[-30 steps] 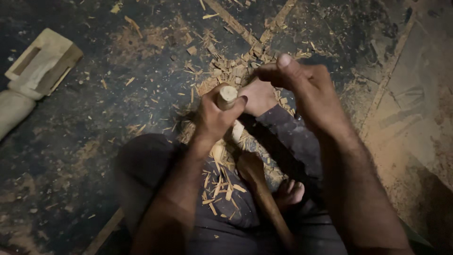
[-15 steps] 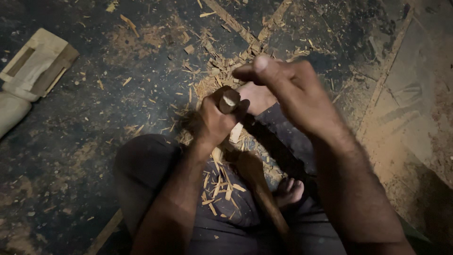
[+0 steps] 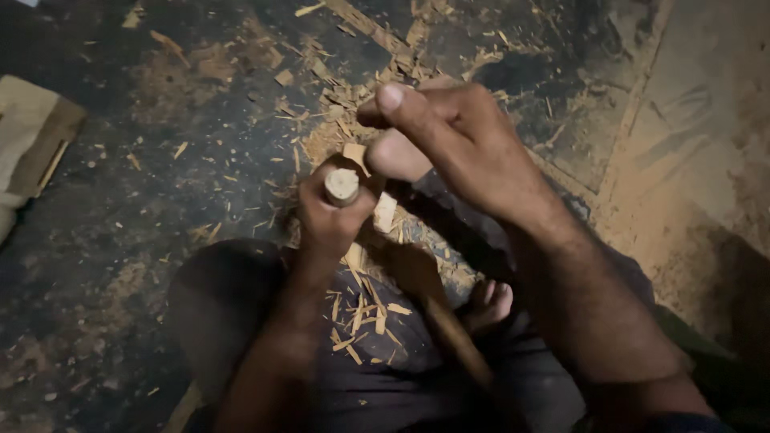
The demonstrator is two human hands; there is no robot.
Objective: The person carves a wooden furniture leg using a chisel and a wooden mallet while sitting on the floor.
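The left hand (image 3: 333, 216) is closed in a fist, knuckles up, its forearm running down toward the bottom edge. The right hand (image 3: 457, 144) is raised above and beside it, fingers curled, thumb stretched across the top, wrist bent

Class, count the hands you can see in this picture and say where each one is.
2. The left hand is at the centre, wrapped around an upright wooden stick. The right hand is raised just right of it, fingers curled; what it holds is hidden.
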